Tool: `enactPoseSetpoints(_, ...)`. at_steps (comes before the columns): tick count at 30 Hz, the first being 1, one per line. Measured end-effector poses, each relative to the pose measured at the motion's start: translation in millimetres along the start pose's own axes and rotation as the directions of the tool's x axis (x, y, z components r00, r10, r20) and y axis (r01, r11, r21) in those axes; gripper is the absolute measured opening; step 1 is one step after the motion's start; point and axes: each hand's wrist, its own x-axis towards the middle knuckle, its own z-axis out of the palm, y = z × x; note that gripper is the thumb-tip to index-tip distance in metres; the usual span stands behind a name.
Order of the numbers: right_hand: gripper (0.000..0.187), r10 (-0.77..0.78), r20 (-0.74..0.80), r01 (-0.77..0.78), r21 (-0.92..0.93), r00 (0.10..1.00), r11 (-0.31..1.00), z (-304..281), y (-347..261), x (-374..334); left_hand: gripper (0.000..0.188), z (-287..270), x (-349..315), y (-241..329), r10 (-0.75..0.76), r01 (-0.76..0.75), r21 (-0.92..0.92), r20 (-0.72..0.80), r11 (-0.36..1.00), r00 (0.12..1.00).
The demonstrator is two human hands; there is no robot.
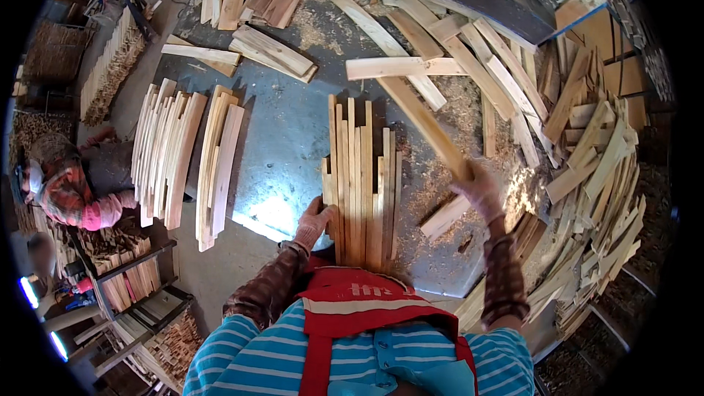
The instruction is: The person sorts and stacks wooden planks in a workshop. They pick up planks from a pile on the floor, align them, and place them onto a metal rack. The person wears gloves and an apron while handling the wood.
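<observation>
While the right hand (480, 189) grasps a wooden slat (422, 126) reaching beyond its fingers, the left hand (313, 224) rests unclenched. Its thumb touches the slat bundle (356, 176) alongside, seemingly to brace it.

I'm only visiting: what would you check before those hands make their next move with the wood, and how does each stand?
1. Right hand holds the long, honey-coloured wooden strip: ok, grip at its near end.
2. Left hand touches the side-by-side bundle of narrow, pale wooden strips: ok, at its left edge.
3. Bundle's far ends level: not ok, they're staggered.
4. Held strip clear of the flat, pale wooden board lying crosswise: cannot tell; they overlap in view.
5. Blue-grey, flat tabletop free of brown, loose sawdust: not ok; some lies right of the bundle.
</observation>
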Motion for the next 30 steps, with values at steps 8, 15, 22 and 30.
enactPoseSetpoints(8,0.082,0.137,-0.368,-0.171,-0.06,0.919,0.983,125.4,98.9,-136.5,0.053,-7.8,38.8,-60.0,0.078,-0.072,0.108,-0.052,0.992,0.996)
enactPoseSetpoints(15,0.084,0.112,-0.506,-0.226,-0.169,0.855,0.959,160.0,115.5,-143.4,0.057,-6.8,40.9,-61.9,0.101,-0.101,0.027,-0.033,0.995,0.994)
enactPoseSetpoints(22,0.088,-0.066,-0.126,0.06,-0.051,0.99,0.997,182.4,62.7,-102.9,0.06,-0.8,21.0,-29.8,0.122,-0.117,-0.115,0.039,0.986,0.992)
enactPoseSetpoints(30,0.089,-0.02,-0.073,0.013,-0.104,0.997,0.994,231.0,34.3,-71.7,0.055,-18.1,48.8,-56.9,0.076,-0.081,-0.082,-0.065,0.993,0.995)
